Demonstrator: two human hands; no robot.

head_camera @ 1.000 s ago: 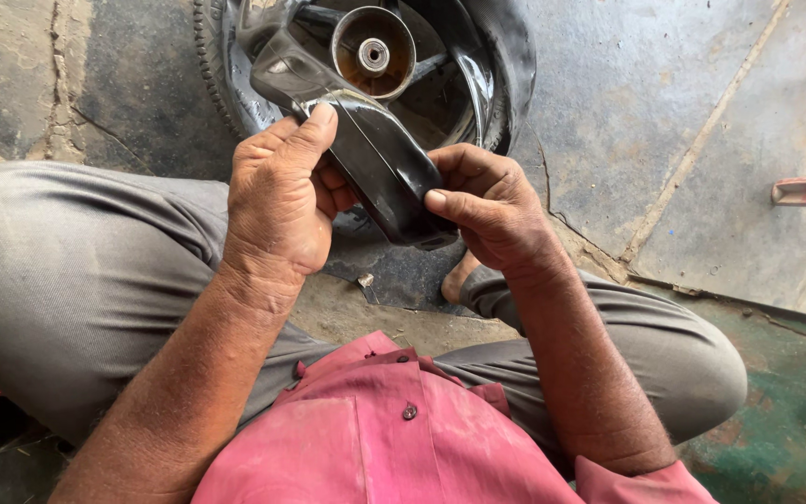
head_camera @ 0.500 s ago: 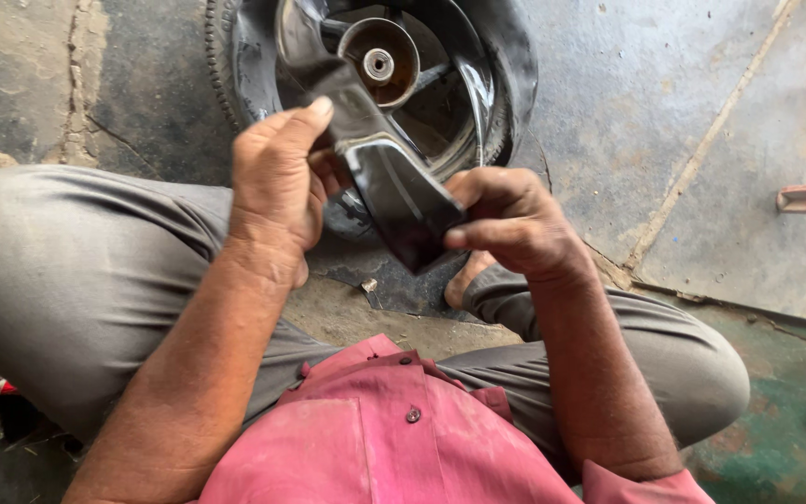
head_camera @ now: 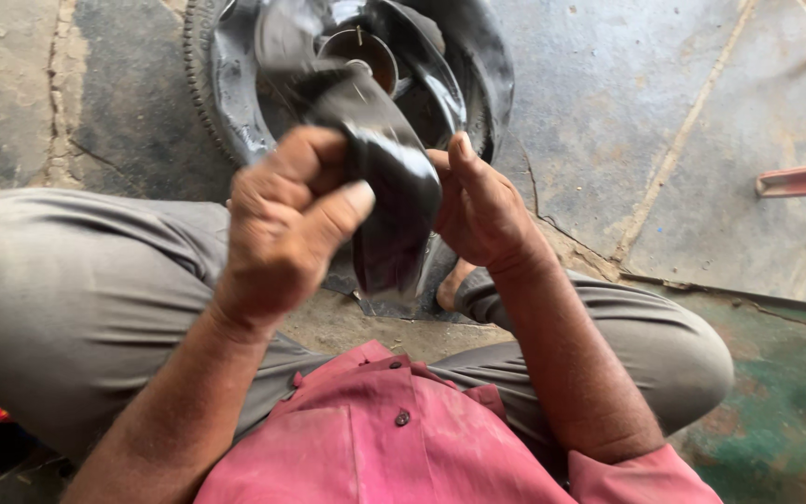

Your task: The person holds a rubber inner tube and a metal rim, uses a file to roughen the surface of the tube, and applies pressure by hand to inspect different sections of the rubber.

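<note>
Both hands are closing on one black rubber inner tube (head_camera: 389, 201), folded flat into a glossy strip. Left hand (head_camera: 282, 224) is curling into a fist around the strip's left edge, thumb pressing across its front, so that grip is pinching the rubber. Right hand (head_camera: 482, 205) is clasping the opposite edge, fingers wrapping behind and the thumb standing up beside it, that grip also pressing on the rubber.

Going by size, the concrete floor (head_camera: 627, 112) is filling the frame, grey and cracked, turning green at the lower right. Next, the person's grey trousers (head_camera: 76, 299) are spreading across both bent knees, with a pink shirt (head_camera: 394, 448) at the bottom edge. Lying flat on the floor beyond the hands is a scooter wheel (head_camera: 226, 121), its treaded tyre ringing a dark rim and a round hub.

The tube is hanging in the air between the knees, above the wheel's near side. Its long axis is running from upper left, near the hub, down toward the person, the lower end pointing at the floor. Its surface is looking smooth, shiny and slightly blurred. A red metal bar (head_camera: 804, 177) is lying at the right edge.
</note>
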